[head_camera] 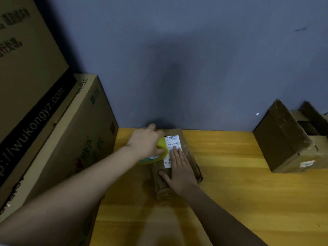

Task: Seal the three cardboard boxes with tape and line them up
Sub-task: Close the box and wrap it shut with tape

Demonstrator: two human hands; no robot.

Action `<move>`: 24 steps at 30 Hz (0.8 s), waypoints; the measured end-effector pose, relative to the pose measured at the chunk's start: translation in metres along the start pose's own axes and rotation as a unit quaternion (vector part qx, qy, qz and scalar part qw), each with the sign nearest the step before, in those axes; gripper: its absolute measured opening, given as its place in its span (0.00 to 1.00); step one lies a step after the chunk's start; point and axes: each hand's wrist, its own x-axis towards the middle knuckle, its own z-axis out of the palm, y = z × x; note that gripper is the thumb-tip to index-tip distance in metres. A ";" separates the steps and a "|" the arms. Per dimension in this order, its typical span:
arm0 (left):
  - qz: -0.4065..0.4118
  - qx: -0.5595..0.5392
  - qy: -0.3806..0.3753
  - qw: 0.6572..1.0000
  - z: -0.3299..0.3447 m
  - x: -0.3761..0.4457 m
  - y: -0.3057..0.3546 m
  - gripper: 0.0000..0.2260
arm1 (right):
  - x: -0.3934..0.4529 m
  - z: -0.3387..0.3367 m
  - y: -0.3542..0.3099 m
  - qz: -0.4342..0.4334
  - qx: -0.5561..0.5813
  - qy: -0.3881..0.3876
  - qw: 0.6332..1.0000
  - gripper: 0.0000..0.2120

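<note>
A small brown cardboard box with a white shipping label (174, 164) lay at mid-frame on the yellow wooden table (239, 201), its far end near the grey-blue wall (195, 59). Its long axis ran from the near edge toward the wall, tilted slightly left at the far end. The right hand (179, 170) pressed flat on the box top, fingers straight, partly over the label, gripping nothing. The left hand (146, 143) clutched a yellow-green roll of tape (160, 150) at the box's left edge, fingers curled round it. A second brown cardboard box, flaps open (291, 139), sat at the right of the frame, well apart. Large printed cartons (44, 121) filled the left of the frame.
</note>
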 end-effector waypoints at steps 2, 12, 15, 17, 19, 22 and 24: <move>-0.008 -0.026 0.016 0.999 0.002 -0.004 -0.003 0.31 | 0.001 0.001 0.003 -0.005 0.004 -0.008 1.000 0.46; -0.066 -0.352 0.017 0.933 0.031 -0.038 -0.041 0.26 | 0.006 0.000 -0.005 -0.001 -0.061 0.012 0.998 0.47; -0.051 -0.321 0.026 0.945 0.029 -0.035 -0.033 0.27 | 0.009 -0.004 0.005 -0.036 -0.049 -0.023 0.998 0.49; -0.039 -0.305 0.028 0.951 0.028 -0.032 -0.027 0.28 | 0.009 -0.008 0.006 -0.046 -0.056 -0.026 0.997 0.49; -0.032 -0.301 0.029 0.953 0.027 -0.030 -0.022 0.29 | 0.006 -0.009 0.002 -0.046 -0.065 -0.042 0.996 0.49; -0.022 -0.296 0.035 0.954 0.029 -0.030 -0.020 0.28 | 0.006 -0.008 -0.001 -0.034 -0.053 -0.062 0.996 0.50; -0.010 -0.281 0.037 0.959 0.030 -0.032 -0.021 0.27 | 0.007 -0.008 0.000 -0.029 -0.042 -0.060 0.997 0.51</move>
